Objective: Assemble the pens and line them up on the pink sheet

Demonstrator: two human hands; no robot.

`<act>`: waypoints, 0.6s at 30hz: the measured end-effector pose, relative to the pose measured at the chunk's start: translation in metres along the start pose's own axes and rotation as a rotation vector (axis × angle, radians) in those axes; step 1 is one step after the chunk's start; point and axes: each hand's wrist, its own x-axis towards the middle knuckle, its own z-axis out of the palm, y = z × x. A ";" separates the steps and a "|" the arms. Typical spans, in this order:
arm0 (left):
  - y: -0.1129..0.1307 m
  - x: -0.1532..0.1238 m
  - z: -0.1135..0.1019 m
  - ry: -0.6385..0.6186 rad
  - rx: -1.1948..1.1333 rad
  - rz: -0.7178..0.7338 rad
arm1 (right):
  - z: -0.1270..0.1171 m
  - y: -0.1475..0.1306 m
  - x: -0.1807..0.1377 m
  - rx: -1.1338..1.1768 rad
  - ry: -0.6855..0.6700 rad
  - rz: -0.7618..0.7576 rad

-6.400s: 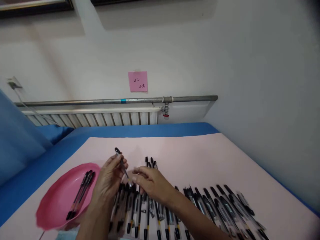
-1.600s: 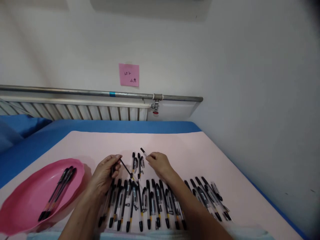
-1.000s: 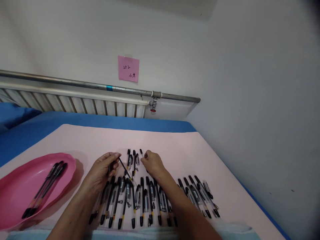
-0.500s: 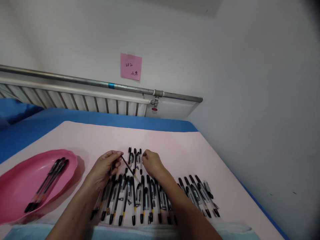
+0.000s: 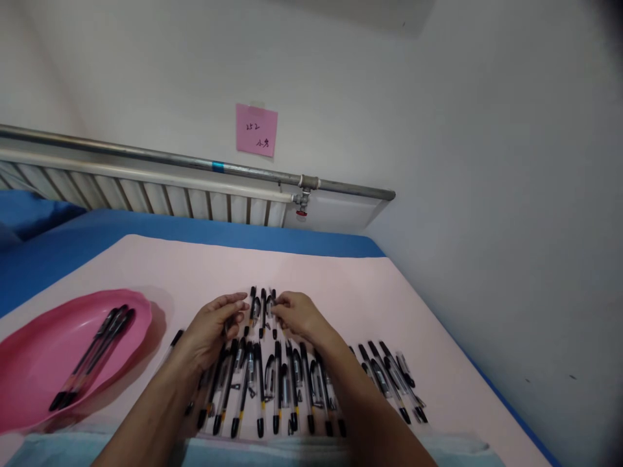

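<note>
Just left of the short upper row of pens [image 5: 263,312], my left hand [image 5: 217,324] has its fingers curled in, with a thin dark thing partly hidden in them. The black refill it held earlier no longer shows clearly. My right hand [image 5: 302,316] pinches at the clear barrel of the rightmost pen [image 5: 274,318] in that row. Its fingertips hide whatever is between them. Below both hands lies a longer row of black-capped clear pens [image 5: 277,389], with loose caps [image 5: 285,386] and small dark clips among them. My forearms cover parts of this row.
A pink oval dish [image 5: 29,344] on the left holds several black pens [image 5: 92,357]. To the right lies another group of pens [image 5: 389,376]. Pale blue cloth [image 5: 253,451] edges the near side of the pink tabletop [image 5: 195,266]. Behind are a radiator [image 5: 170,201] and wall.
The black refill slanting from my left fingers has gone from clear view. My left hand has moved slightly right, and my right fingers have come lower onto the rightmost upper pen.
</note>
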 end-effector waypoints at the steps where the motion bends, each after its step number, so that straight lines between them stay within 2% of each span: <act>1: 0.000 0.000 0.000 -0.002 -0.021 -0.015 | -0.001 0.006 0.006 -0.005 0.036 0.021; 6: -0.001 -0.002 0.002 -0.026 -0.052 -0.135 | 0.002 0.028 0.023 -0.025 0.118 0.067; 11: -0.001 -0.005 0.008 0.001 -0.111 -0.215 | 0.002 0.029 0.021 -0.050 0.168 0.010; 15: 0.001 -0.006 0.009 -0.029 -0.166 -0.264 | 0.001 0.011 0.008 -0.063 0.171 -0.125; 18: 0.001 -0.006 0.009 -0.062 -0.164 -0.272 | 0.009 -0.005 -0.006 -0.089 0.091 -0.330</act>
